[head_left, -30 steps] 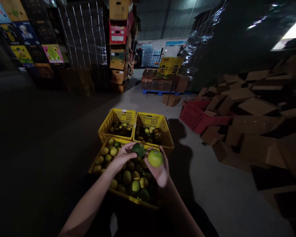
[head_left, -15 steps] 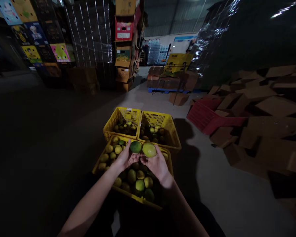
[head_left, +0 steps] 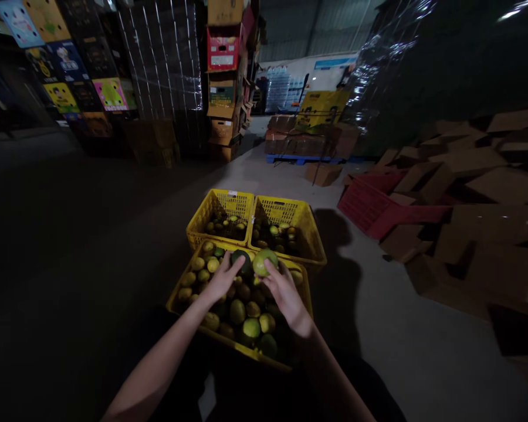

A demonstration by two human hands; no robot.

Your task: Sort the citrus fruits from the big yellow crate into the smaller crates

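My left hand (head_left: 221,281) is closed round a dark green citrus fruit (head_left: 241,259), its thumb across the near side. In my right hand (head_left: 286,294) is a lighter yellow-green citrus fruit (head_left: 264,262), with the thumb on top. Both hands hover close together over the front yellow crate (head_left: 264,358). Many yellow and green fruits (head_left: 237,312) fill that crate; my hands hide some of them. Behind it stand two more yellow crates, the left one (head_left: 234,203) and the right one (head_left: 308,228), each with a low layer of fruit.
To the right, a red crate (head_left: 367,205) lies tipped among a heap of flattened cardboard boxes (head_left: 479,234). Farther back, a blue pallet (head_left: 297,159) bears cartons, beside a tall stack of boxes (head_left: 222,94). Grey floor (head_left: 378,328) surrounds the yellow crates.
Both hands have turned from palms up to thumbs over the fruits, the same two fruits still in them. The view has shifted slightly.
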